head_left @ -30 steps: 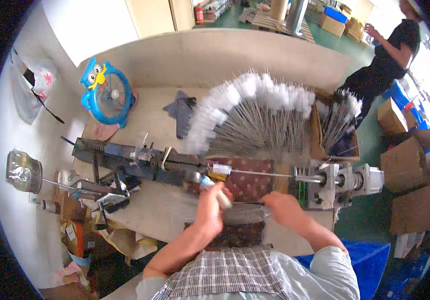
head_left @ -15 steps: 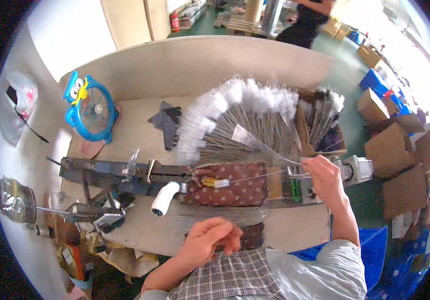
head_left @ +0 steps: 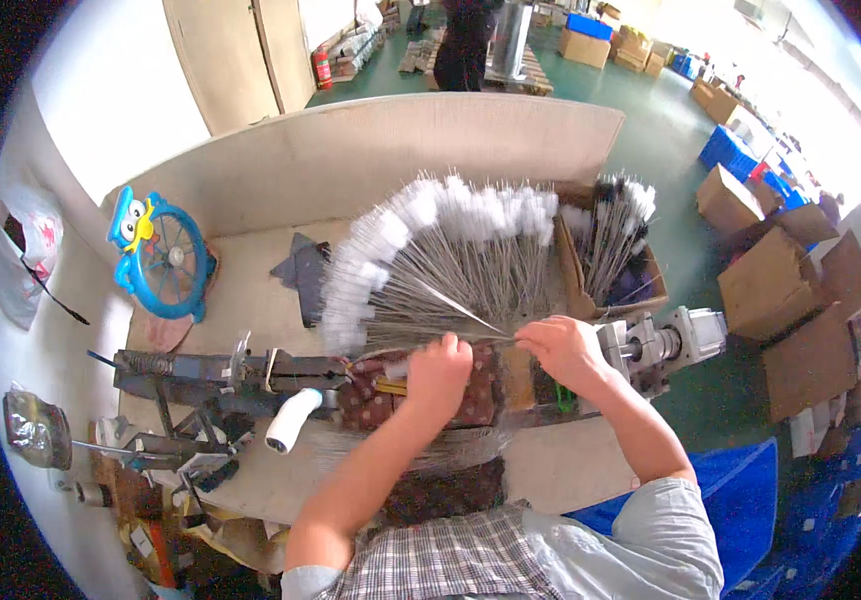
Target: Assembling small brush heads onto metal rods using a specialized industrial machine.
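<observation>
Thin springy wire with a fluffy white tip, these brushes (head_left: 451,260) fanned across the desk (head_left: 251,290) likely weigh nothing and bend easily, so my left hand (head_left: 439,372) and right hand (head_left: 563,345), apart, pinch the bare stem ends.

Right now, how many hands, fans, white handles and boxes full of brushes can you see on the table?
Hands: 2, the left hand and the right hand
Blue fan: 1
White handle: 1
Cardboard box of brushes: 1
Total: 5
</observation>
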Motion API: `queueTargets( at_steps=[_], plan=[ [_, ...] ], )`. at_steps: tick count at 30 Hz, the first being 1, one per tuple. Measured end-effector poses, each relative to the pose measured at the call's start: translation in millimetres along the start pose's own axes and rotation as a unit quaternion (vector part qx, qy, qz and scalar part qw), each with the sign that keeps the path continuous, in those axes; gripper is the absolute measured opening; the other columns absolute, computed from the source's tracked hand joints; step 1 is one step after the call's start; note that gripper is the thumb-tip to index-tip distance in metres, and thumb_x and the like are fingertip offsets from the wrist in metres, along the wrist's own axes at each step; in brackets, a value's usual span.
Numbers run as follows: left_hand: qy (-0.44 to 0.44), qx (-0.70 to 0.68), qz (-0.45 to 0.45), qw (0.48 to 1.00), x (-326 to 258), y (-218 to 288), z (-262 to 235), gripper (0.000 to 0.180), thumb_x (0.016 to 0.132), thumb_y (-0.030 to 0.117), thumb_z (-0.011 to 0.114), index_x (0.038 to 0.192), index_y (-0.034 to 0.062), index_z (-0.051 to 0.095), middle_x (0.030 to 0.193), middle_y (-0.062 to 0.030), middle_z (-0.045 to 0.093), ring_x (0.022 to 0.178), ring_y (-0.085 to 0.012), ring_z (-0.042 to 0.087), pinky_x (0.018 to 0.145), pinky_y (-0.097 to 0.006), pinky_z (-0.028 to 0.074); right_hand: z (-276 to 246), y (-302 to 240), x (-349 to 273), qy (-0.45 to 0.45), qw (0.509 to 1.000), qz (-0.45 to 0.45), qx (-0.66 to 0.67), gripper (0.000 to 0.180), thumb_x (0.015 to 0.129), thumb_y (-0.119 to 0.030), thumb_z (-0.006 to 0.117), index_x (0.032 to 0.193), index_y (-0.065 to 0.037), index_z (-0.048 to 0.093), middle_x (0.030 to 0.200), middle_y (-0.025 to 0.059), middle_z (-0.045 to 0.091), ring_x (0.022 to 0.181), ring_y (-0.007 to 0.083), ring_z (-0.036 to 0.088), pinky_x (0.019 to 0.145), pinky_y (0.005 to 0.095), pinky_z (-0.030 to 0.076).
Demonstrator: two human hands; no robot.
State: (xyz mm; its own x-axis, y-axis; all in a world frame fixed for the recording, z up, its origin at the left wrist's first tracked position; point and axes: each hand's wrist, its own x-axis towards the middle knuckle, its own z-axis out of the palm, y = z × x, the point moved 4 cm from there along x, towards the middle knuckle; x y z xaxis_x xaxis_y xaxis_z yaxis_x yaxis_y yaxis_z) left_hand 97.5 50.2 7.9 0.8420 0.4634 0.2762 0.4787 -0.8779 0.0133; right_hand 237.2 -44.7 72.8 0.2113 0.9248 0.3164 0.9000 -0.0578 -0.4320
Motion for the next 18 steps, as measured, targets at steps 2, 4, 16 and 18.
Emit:
queueTargets(
  at_steps=[2, 4, 16, 18],
  plan=[
    [0.019, 0.066, -0.024, 0.997, 13, -27, -7, 0.009, 0.073, 0.011, 0.057, 0.081, 0.0101, 0.054, 0.081, -0.005, 0.053, 0.076, -0.0206, 0.059, 0.063, -0.034, 0.049, -8, -9, 6, -0.061, 0.997, -0.014, 0.037, 0.013, 0.075, -0.021, 0.066, 0.082, -0.01, 0.068, 0.077, 0.008, 0.065, 0.074, 0.028, 0.06, 0.066, 0.0378, 0.049],
    [0.078, 0.119, -0.061, 0.988, 21, -56, -15, 0.01, 0.074, 0.014, 0.057, 0.083, 0.0104, 0.056, 0.082, -0.0045, 0.052, 0.079, -0.0205, 0.056, 0.065, -0.034, 0.047, -9, -19, 8, -0.119, 0.991, -0.016, 0.061, 0.013, 0.071, -0.025, 0.068, 0.078, -0.013, 0.071, 0.074, 0.0036, 0.065, 0.076, 0.0241, 0.058, 0.069, 0.0356, 0.048],
    [0.031, -0.437, -0.315, 0.842, -154, -54, -38, 0.02, 0.083, 0.016, 0.062, 0.098, 0.0045, 0.065, 0.092, -0.0081, 0.066, 0.079, -0.0171, 0.063, 0.069, -0.029, 0.05, 91, -123, 62, -0.054, 0.952, -0.234, 0.191, 0.011, 0.07, -0.019, 0.061, 0.065, -0.01, 0.059, 0.07, 0.0043, 0.06, 0.077, 0.0261, 0.055, 0.068, 0.0369, 0.048],
    [0.036, -0.587, -0.438, 0.68, -169, -72, -34, 0.023, 0.086, 0.023, 0.058, 0.094, 0.0021, 0.064, 0.085, -0.0076, 0.066, 0.073, -0.0124, 0.061, 0.064, -0.025, 0.048, 99, -130, 65, -0.041, 0.962, -0.217, 0.163, 0.01, 0.069, -0.018, 0.062, 0.065, -0.009, 0.059, 0.071, 0.0046, 0.06, 0.08, 0.0261, 0.055, 0.068, 0.0379, 0.048]
  ],
)
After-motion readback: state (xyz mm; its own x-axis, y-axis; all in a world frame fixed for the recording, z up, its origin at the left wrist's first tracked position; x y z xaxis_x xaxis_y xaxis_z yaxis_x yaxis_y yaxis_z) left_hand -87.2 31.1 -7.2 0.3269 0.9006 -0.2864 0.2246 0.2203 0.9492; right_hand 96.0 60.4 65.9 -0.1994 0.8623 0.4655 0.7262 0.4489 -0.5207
